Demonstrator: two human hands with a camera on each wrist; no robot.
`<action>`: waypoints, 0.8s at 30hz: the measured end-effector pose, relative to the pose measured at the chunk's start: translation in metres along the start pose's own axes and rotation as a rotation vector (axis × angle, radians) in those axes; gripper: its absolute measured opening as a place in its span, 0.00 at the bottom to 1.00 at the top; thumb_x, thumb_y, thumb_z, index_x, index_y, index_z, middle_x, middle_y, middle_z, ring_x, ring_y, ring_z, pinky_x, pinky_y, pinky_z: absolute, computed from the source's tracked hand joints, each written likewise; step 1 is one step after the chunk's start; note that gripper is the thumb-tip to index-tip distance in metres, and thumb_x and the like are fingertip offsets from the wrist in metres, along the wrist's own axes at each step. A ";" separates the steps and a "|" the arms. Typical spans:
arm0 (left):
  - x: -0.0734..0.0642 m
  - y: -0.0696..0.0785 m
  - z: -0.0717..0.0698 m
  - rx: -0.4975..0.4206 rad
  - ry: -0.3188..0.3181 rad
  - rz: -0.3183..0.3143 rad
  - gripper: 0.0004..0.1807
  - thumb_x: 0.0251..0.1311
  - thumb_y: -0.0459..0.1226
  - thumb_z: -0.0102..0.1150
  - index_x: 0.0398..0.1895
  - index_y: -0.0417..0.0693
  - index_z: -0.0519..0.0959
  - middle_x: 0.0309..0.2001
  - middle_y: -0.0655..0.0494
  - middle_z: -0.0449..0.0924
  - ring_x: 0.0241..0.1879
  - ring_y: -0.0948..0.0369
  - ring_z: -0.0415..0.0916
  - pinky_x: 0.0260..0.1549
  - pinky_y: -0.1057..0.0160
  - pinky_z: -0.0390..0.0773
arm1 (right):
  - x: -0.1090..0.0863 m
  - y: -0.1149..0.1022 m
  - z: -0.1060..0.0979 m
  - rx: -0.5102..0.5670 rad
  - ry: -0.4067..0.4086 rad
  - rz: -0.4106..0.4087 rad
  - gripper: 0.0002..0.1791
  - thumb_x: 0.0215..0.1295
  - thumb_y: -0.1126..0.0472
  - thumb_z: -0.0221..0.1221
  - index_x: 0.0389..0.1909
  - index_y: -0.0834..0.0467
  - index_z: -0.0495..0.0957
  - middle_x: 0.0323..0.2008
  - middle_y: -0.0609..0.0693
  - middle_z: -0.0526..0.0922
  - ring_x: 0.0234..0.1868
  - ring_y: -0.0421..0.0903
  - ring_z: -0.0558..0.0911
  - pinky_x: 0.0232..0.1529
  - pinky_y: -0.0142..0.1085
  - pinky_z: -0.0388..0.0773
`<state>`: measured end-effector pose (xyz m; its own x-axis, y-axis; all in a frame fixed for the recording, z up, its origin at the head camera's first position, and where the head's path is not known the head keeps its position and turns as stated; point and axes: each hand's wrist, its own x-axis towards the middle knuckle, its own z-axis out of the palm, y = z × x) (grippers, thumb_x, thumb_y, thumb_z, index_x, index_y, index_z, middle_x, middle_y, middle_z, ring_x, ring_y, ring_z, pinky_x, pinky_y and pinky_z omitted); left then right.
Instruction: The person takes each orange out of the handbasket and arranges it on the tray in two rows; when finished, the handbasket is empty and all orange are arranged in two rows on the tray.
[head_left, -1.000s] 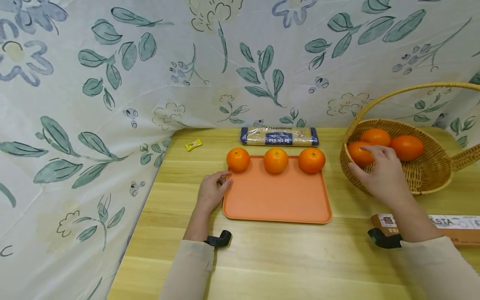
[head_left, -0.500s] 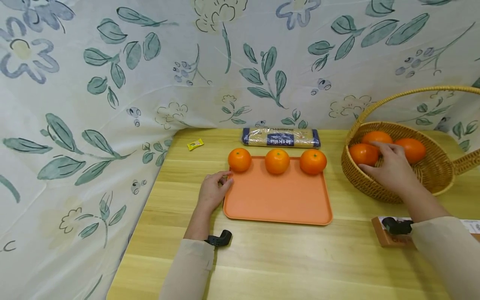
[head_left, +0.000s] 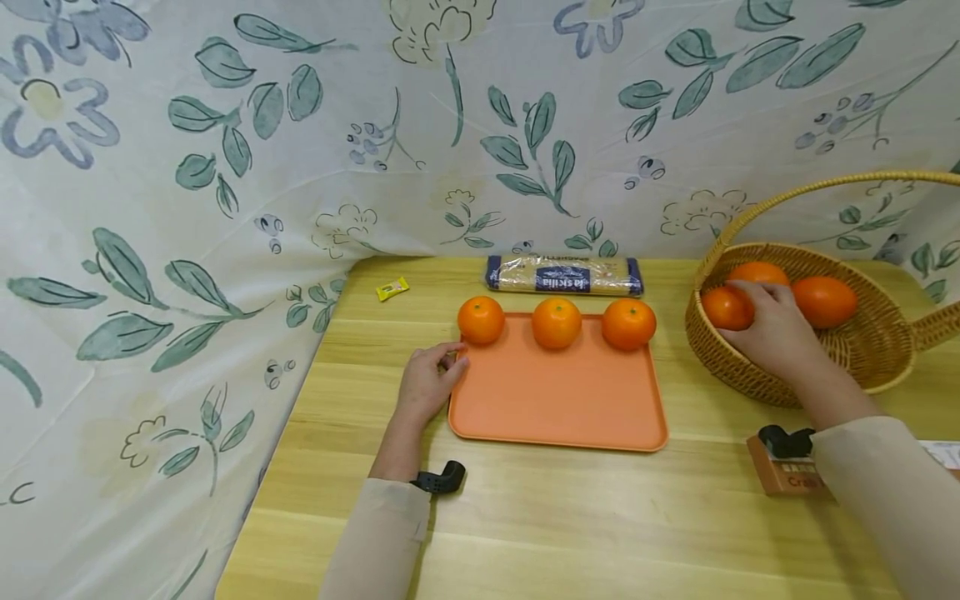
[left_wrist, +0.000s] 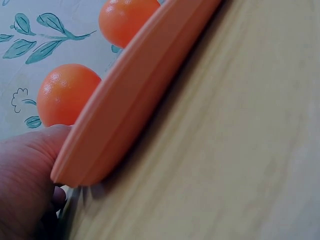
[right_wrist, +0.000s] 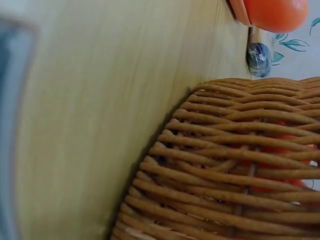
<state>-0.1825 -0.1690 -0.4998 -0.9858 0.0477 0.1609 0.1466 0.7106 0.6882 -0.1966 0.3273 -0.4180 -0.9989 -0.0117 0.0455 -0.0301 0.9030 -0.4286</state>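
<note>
In the head view, my left hand [head_left: 426,383] pinches the left rim of a coral tray [head_left: 558,408]. The left wrist view shows the thumb over that tray edge [left_wrist: 115,110], with a finger partly visible below. Three oranges stand in a row at the tray's far side: left [head_left: 481,320], middle [head_left: 557,323] and right [head_left: 628,324]. Inside a wicker basket [head_left: 738,375], my right hand [head_left: 780,333] grips the near-left orange [head_left: 726,309]. Two more lie there, one behind [head_left: 759,272] and one to the right [head_left: 825,301]. Basket weave [right_wrist: 215,165] hides my right fingers in the right wrist view.
Behind the tray lies a spaghetti packet [head_left: 564,276]. A small yellow wrapped candy [head_left: 392,289] is at the back left. In front of the basket, a brown box [head_left: 787,477] sits partly under my right sleeve. The basket's tall handle [head_left: 810,185] arches over it.
My right hand has gone further into the basket and closed around the near-left orange. My left hand stays at the tray rim. The view has shifted slightly.
</note>
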 end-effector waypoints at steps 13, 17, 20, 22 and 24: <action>0.000 0.002 -0.001 0.000 -0.011 -0.013 0.15 0.68 0.46 0.65 0.56 0.58 0.85 0.31 0.59 0.83 0.35 0.58 0.69 0.37 0.62 0.67 | 0.004 0.000 0.001 -0.019 -0.015 -0.010 0.40 0.63 0.54 0.66 0.72 0.63 0.61 0.69 0.79 0.55 0.63 0.79 0.62 0.58 0.76 0.61; 0.000 0.002 -0.001 0.006 -0.011 -0.014 0.15 0.68 0.46 0.64 0.56 0.58 0.85 0.31 0.59 0.83 0.35 0.58 0.70 0.37 0.62 0.67 | 0.005 0.000 0.002 -0.017 -0.021 -0.010 0.40 0.64 0.55 0.66 0.72 0.63 0.61 0.69 0.79 0.55 0.64 0.79 0.61 0.58 0.76 0.61; -0.001 0.002 -0.002 0.007 -0.013 -0.014 0.15 0.68 0.45 0.64 0.55 0.58 0.85 0.31 0.59 0.83 0.36 0.58 0.70 0.37 0.62 0.68 | 0.006 0.000 0.002 -0.016 -0.025 -0.010 0.40 0.64 0.55 0.66 0.72 0.63 0.61 0.70 0.79 0.54 0.64 0.79 0.61 0.59 0.76 0.60; -0.001 0.003 -0.002 0.006 -0.014 -0.014 0.15 0.68 0.45 0.64 0.55 0.57 0.86 0.31 0.59 0.83 0.36 0.58 0.71 0.38 0.62 0.68 | 0.006 0.001 0.002 -0.018 -0.025 -0.011 0.40 0.64 0.56 0.66 0.72 0.63 0.61 0.70 0.79 0.54 0.65 0.79 0.61 0.59 0.76 0.60; -0.001 0.003 -0.002 0.006 -0.015 -0.014 0.15 0.68 0.45 0.65 0.55 0.57 0.86 0.31 0.59 0.83 0.37 0.58 0.71 0.38 0.62 0.68 | 0.006 0.001 0.002 -0.018 -0.025 -0.015 0.39 0.63 0.57 0.66 0.72 0.64 0.61 0.70 0.79 0.55 0.65 0.79 0.60 0.59 0.76 0.60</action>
<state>-0.1813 -0.1684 -0.4968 -0.9889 0.0478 0.1409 0.1324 0.7152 0.6862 -0.2032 0.3273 -0.4203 -0.9989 -0.0356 0.0289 -0.0444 0.9104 -0.4114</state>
